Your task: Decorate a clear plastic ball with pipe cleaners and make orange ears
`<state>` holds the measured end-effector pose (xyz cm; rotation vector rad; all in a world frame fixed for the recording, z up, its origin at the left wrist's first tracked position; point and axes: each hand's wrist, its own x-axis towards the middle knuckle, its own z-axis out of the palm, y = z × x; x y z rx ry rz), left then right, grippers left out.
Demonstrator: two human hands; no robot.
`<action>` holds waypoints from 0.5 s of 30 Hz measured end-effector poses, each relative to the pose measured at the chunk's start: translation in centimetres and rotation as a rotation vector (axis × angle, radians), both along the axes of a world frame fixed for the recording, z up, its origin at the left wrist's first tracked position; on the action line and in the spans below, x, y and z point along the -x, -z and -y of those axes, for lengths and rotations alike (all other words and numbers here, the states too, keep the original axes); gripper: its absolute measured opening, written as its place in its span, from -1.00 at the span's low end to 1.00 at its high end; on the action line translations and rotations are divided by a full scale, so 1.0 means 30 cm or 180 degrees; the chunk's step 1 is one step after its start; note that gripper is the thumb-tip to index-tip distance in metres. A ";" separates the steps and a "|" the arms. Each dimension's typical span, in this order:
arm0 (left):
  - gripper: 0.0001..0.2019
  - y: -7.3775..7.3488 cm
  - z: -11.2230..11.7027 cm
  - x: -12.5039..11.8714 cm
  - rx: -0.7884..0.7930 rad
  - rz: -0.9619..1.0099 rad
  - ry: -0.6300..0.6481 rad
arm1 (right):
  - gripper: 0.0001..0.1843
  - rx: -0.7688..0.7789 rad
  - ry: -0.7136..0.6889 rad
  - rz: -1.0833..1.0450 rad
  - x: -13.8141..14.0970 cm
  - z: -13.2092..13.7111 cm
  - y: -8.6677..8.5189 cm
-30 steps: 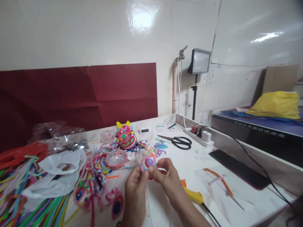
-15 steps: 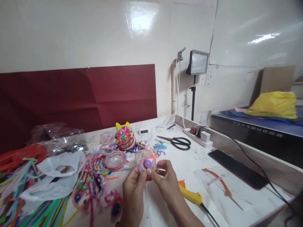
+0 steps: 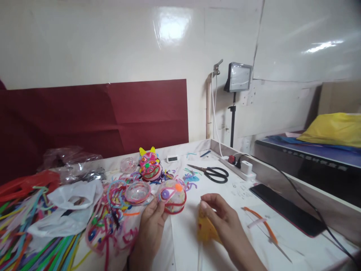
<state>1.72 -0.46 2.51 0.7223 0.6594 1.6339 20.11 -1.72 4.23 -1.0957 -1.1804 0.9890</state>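
White table (image 3: pixel 239 192) carries scissors (image 3: pixel 214 173), pipe cleaners (image 3: pixel 42 246), power strip (image 3: pixel 239 168).

Ball (image 3: pixel 172 195) in left hand (image 3: pixel 150 226) lies left of glue gun (image 3: pixel 205 229) in right hand (image 3: pixel 225 222).

2 hands (image 3: pixel 151 223) (image 3: pixel 225 222), 1 scissors (image 3: pixel 214 174), 1 phone (image 3: pixel 287 209)

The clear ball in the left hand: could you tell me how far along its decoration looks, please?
Done: the clear ball carries a purple-centred eye, an orange dot and a red band. In hand: the left hand holds it; the right hand is at the blurred yellow glue gun. Left, judging by the finished horned head: much of the shell looks bare.
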 end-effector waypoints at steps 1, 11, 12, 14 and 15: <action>-0.78 0.008 -0.008 0.011 -0.0029 0.0017 0.0083 | -0.60 0.0007 -0.0054 0.0085 -0.032 -0.001 0.003; -0.55 0.047 -0.038 0.077 -0.0070 0.0148 0.0199 | -0.64 -0.0209 -0.0623 0.0376 -0.198 -0.123 0.038; -0.51 0.049 -0.039 0.082 -0.0063 0.0152 0.0172 | -0.64 -0.0226 -0.0760 0.0390 -0.190 -0.139 0.030; -0.44 0.055 -0.041 0.091 -0.0084 0.0111 0.0145 | -0.64 -0.0212 -0.1029 0.0408 -0.164 -0.166 0.010; -0.42 0.058 -0.043 0.094 -0.0102 0.0073 0.0137 | -0.63 -0.0175 -0.1165 0.0404 -0.148 -0.177 0.000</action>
